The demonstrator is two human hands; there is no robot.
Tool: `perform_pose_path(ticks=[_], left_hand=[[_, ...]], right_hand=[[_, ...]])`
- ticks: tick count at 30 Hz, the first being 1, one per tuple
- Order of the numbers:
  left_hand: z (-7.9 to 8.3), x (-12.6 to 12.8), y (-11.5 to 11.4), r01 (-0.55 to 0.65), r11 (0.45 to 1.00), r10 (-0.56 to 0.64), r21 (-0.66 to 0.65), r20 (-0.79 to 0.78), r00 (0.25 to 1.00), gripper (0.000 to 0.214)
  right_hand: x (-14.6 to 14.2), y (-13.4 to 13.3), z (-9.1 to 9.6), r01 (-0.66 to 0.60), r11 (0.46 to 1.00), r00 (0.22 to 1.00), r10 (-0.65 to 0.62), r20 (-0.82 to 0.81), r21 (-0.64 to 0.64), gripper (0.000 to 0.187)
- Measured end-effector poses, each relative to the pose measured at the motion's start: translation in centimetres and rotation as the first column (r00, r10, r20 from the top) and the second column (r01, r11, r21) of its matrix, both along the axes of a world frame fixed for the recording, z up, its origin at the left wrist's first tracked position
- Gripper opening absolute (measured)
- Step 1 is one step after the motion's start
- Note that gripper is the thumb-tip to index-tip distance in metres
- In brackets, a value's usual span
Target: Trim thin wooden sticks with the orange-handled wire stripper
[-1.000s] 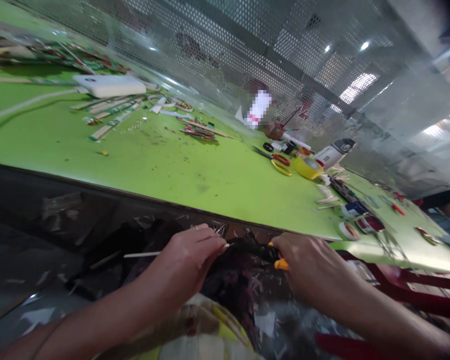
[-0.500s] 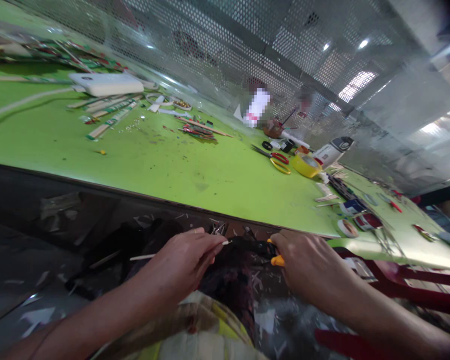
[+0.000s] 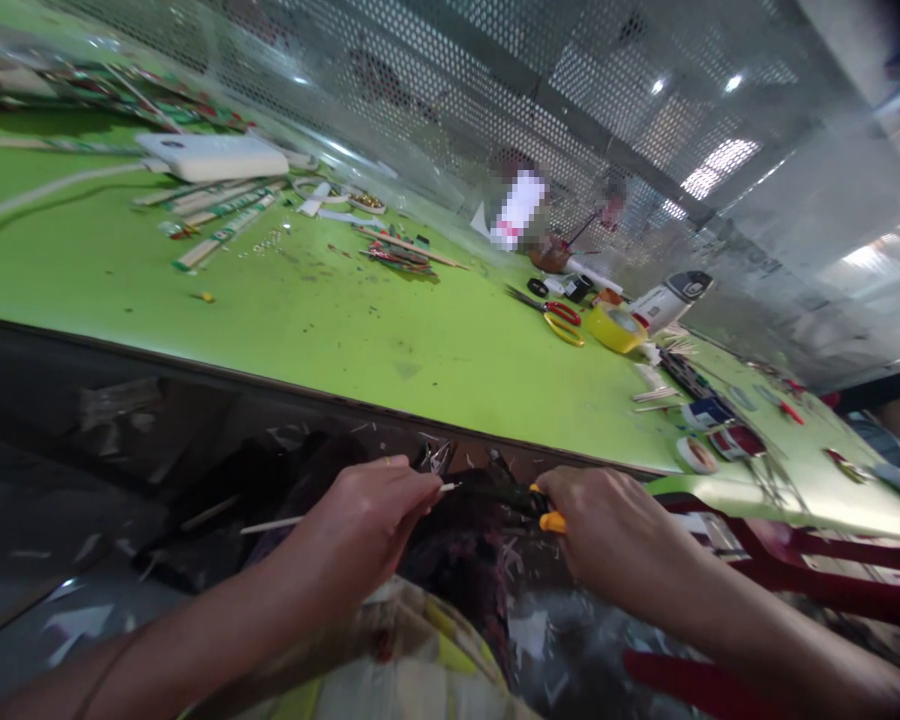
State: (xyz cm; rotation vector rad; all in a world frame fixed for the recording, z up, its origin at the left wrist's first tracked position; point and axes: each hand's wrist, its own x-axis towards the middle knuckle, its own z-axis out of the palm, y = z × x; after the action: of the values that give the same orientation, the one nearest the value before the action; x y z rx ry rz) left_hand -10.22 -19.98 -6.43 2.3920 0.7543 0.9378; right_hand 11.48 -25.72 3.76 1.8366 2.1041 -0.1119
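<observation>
My left hand point(image 3: 379, 515) pinches a thin pale stick point(image 3: 271, 524) over my lap. One end sticks out past the fingertips, while the other shows behind the wrist. In my right hand point(image 3: 607, 525) are yellow-orange-handled pliers point(image 3: 552, 522), the fist closed around the grips. Their dark jaws point left toward the stick's tip and blend into the dark background, so I cannot tell whether they touch it. Both hands are in front of the table edge, below the tabletop.
The green table point(image 3: 330, 330) runs across ahead. On it lie scissors point(image 3: 562, 320), yellow tape point(image 3: 616, 328), a white power bank-like block point(image 3: 214, 157), several flat sticks point(image 3: 225, 230) and small paint pots point(image 3: 735, 440). A perforated metal screen point(image 3: 435, 90) stands behind. Red chair parts point(image 3: 817, 560) are at right.
The stick's tip has drawn back slightly toward my left fingers, and more of its rear end shows at left. My right hand keeps its grip on the pliers, nearly still.
</observation>
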Motion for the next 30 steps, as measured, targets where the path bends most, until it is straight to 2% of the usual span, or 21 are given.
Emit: perform_pose_path(ticks=[4, 7, 12, 16, 20, 23, 26, 30], left_hand=[[-0.2, -0.2, -0.4, -0.022, 0.989, 0.028, 0.148, -0.033, 0.999, 0.021], [-0.3, -0.1, -0.5, -0.025, 0.985, 0.037, 0.171, -0.065, 0.997, 0.023], [-0.5, 0.3, -0.2, 0.004, 0.998, 0.000, 0.064, -0.065, 0.998, 0.020], [-0.1, 0.3, -0.2, 0.011, 0.999, -0.015, -0.047, -0.092, 0.996, 0.020], [0.6, 0.1, -0.2, 0.030, 0.981, -0.058, -0.194, -0.142, 0.988, 0.025], [0.6, -0.1, -0.2, 0.041, 0.967, -0.092, -0.251, -0.196, 0.976, 0.026], [0.3, -0.2, -0.1, 0.028, 0.975, -0.065, -0.219, -0.163, 0.984, 0.026], [0.2, 0.1, -0.4, 0.003, 0.997, -0.010, -0.075, -0.101, 0.995, 0.025]], right_hand=[[-0.1, 0.3, -0.1, 0.028, 0.999, 0.997, -0.030, -0.069, -0.039, 0.021], [-0.1, 0.4, -0.1, 0.025, 0.999, 0.997, -0.028, -0.077, -0.041, 0.023], [0.0, 0.2, -0.2, 0.022, 1.000, 0.999, -0.022, -0.031, 0.007, 0.027], [0.1, -0.1, -0.3, -0.037, 0.999, 0.998, 0.037, 0.048, -0.001, 0.029], [-0.1, -0.1, -0.3, -0.058, 0.998, 0.995, 0.058, 0.086, 0.001, 0.032], [-0.2, -0.2, -0.2, -0.066, 0.998, 0.993, 0.066, 0.096, -0.002, 0.032], [-0.1, -0.2, -0.1, -0.045, 0.999, 0.995, 0.045, 0.089, -0.010, 0.031], [-0.3, -0.2, -0.2, -0.018, 0.999, 0.999, 0.019, 0.044, -0.029, 0.031]])
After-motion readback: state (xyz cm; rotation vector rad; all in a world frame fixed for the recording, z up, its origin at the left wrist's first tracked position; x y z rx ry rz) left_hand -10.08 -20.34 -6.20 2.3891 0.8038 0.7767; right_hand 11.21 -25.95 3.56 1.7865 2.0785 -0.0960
